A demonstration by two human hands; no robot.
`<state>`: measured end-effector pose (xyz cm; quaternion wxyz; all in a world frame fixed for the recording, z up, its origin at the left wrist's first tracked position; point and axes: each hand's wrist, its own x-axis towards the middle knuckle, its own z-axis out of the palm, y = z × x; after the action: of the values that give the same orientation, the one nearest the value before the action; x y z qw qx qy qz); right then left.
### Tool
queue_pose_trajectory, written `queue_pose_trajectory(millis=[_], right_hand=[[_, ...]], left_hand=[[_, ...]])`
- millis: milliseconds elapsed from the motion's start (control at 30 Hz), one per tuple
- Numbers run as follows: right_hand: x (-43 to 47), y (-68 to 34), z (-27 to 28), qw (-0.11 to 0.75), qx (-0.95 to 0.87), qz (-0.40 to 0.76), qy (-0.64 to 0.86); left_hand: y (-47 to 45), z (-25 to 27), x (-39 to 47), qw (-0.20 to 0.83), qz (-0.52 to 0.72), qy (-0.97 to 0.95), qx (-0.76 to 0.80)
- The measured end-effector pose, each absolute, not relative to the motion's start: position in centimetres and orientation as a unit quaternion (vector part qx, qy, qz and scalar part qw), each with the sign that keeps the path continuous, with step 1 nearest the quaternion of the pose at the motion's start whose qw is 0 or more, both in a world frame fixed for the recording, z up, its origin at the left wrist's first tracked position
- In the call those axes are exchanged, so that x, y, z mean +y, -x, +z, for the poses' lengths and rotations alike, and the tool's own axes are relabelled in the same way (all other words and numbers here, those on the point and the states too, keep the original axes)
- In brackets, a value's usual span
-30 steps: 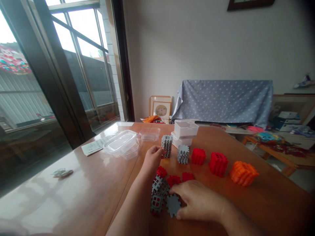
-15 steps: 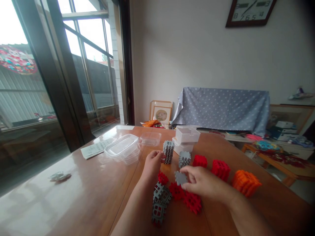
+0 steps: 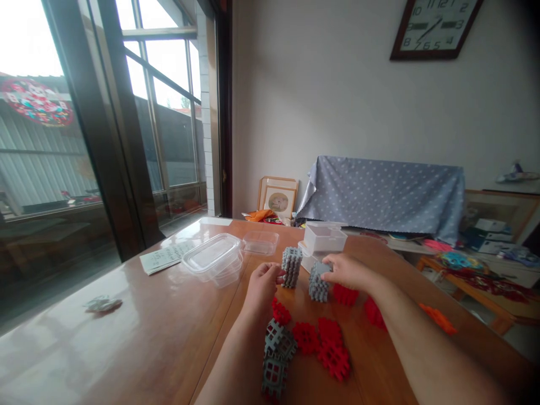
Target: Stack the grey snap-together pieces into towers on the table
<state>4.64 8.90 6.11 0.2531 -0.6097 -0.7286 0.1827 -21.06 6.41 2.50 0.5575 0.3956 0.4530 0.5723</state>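
Observation:
Two grey stacks of notched plastic building tiles stand upright on the table, a taller stack (image 3: pixel 291 267) and a shorter stack (image 3: pixel 318 288). My right hand (image 3: pixel 343 271) is at the top of the shorter one, thumb and fingers on a solid grey tile (image 3: pixel 323 268) lying there. Beside the taller stack's left side, my left hand (image 3: pixel 265 282) is closed with fingertips together; whether it pinches anything is hidden. In front lie loose grey window tiles (image 3: pixel 275 374) and loose red tiles (image 3: pixel 334 354). A red stack (image 3: pixel 345 294) sits right of the shorter grey one.
Another red stack (image 3: pixel 374 313) and an orange stack (image 3: pixel 439 319) are partly covered by my right arm. Clear plastic boxes (image 3: pixel 324 238) stand behind the grey stacks. Lidded containers (image 3: pixel 215 256), paper sheets (image 3: pixel 164 257) and a small crumpled packet (image 3: pixel 102 304) lie to the left.
My right hand has moved away from me with the solid grey tile, from above the red tiles onto the shorter grey stack. My left hand stays by the taller stack. The view has tilted slightly up.

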Motion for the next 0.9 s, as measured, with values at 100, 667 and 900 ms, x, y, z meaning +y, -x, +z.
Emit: queue_pose_trajectory(millis=[100,667,900], right_hand=[[9.0,-4.6,6.3,0.254,-0.728,0.180,0.611],[-3.2,6.9,4.4,0.195,-0.834,0.150,0.494],[-4.5,8.8,2.3,0.109,-0.867,0.168,0.457]], left_hand=[[21.1,2.6,6.3,0.559,0.572,-0.393,0.453],[22.7,2.6,7.3,0.593,0.624,-0.260,0.438],[22.7,2.6,7.4,0.597,0.626,-0.249,0.435]])
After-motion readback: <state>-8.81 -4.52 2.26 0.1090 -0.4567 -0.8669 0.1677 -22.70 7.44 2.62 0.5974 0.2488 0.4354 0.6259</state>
